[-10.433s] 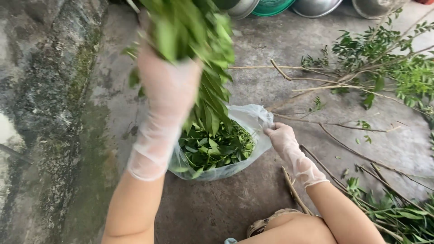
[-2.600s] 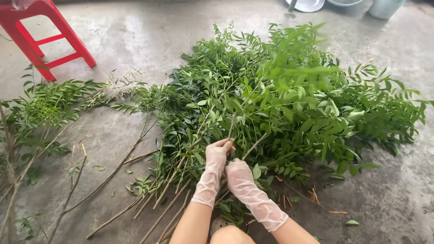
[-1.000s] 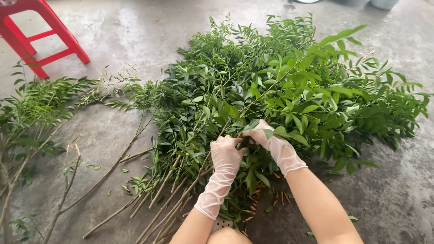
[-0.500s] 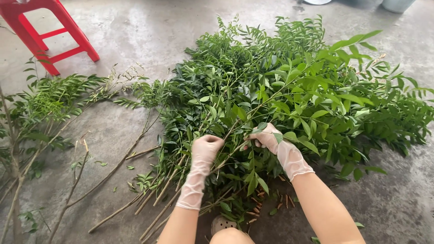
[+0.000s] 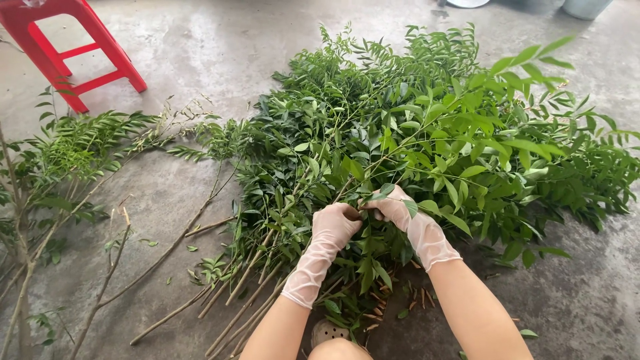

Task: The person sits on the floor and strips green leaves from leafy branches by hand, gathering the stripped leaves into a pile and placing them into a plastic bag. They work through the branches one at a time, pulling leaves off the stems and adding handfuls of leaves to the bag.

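The concrete floor (image 5: 200,53) carries everything here, grey and stained. Across its middle, spreading from the centre out toward three o'clock, lies a big heap of leafy green branches (image 5: 427,133), their leaves fanning toward twelve and their bare cut ends pointing back toward six and seven o'clock. As a mass it looks bulky but light, springy and tangled, so a single branch would likely snag on its neighbours if pulled by the leaves. At nine o'clock lies a thinner scatter of sparse branches (image 5: 73,153), well apart from the heap, and at eleven o'clock stands a red plastic stool (image 5: 73,47).

Both hands wear thin pale gloves and meet near the middle of the heap. The left hand (image 5: 333,227) is clenched around a stem, knuckles up. The right hand (image 5: 393,208) is just beside it at its two o'clock, fingers curled and pinching the same thin twig (image 5: 347,187) among the leaves. That twig looks slim and whippy, with soft leaflets that would tear or strip off easily; the woody stem below the leaves seems the firmer place to grip.

Smallest of all, short brown stem bits (image 5: 393,300) litter the floor at six o'clock.
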